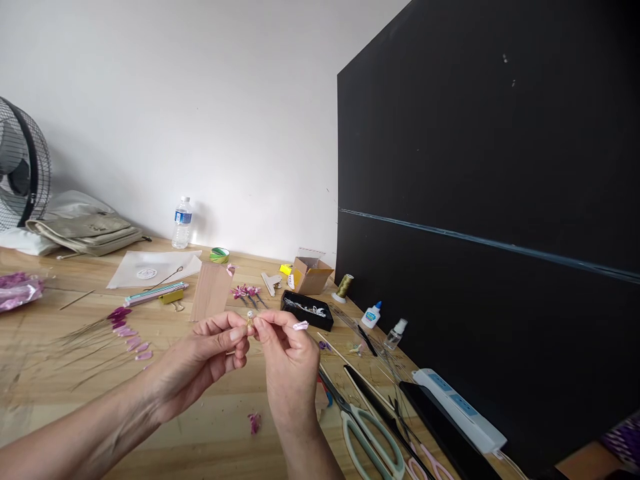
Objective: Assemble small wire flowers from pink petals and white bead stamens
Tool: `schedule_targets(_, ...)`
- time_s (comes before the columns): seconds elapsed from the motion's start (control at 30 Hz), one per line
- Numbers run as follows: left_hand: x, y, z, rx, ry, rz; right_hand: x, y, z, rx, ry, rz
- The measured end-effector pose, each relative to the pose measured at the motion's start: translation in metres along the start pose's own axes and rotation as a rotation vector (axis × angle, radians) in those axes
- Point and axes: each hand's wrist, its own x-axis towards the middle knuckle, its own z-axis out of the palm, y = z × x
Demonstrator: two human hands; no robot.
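My left hand [213, 343] pinches a small piece of gold wire with a white bead [251, 315] on top. Thumb and forefinger of my right hand [290, 360] press together right beside the bead. From between the right hand's fingers sticks a pale pink-and-white petal [301, 325]; its stem is hidden by the hand. To the left, a row of wired petals [133, 341] runs from dark magenta to pale pink. Beyond my hands lie several pink flower sprigs [246, 292]. A magenta scrap [255, 423] rests on the table below.
Large scissors [370, 440], a black tray [307, 311], a glue bottle [371, 315], a spray bottle [396, 334] and a power strip [460, 407] line the right. A cardboard box [313, 275] and a water bottle [183, 223] stand behind. A fan [23, 163] is at left.
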Motion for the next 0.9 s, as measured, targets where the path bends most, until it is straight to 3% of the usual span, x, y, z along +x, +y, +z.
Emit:
schedule_targets(0.3,0.0007,-0.0013,-0.0004,-0.046,-0.043,-0.005,-0.0007,0.0028,-0.0051,-0.378,-0.006,-0.363)
schedule_targets(0.63,0.0015,-0.0042,-0.0032,-0.077,-0.074,-0.036,-0.0029,0.0047,-0.0048,-0.39,-0.001,-0.4)
schedule_targets(0.73,0.0024,-0.0021,-0.0047,-0.054,-0.075,-0.044,-0.0012,0.0034,-0.006,-0.321,-0.032,-0.321)
schedule_targets(0.9,0.0021,0.0013,-0.0059,0.021,-0.059,-0.074,0.0041,0.0036,-0.0085,0.104,-0.169,0.126)
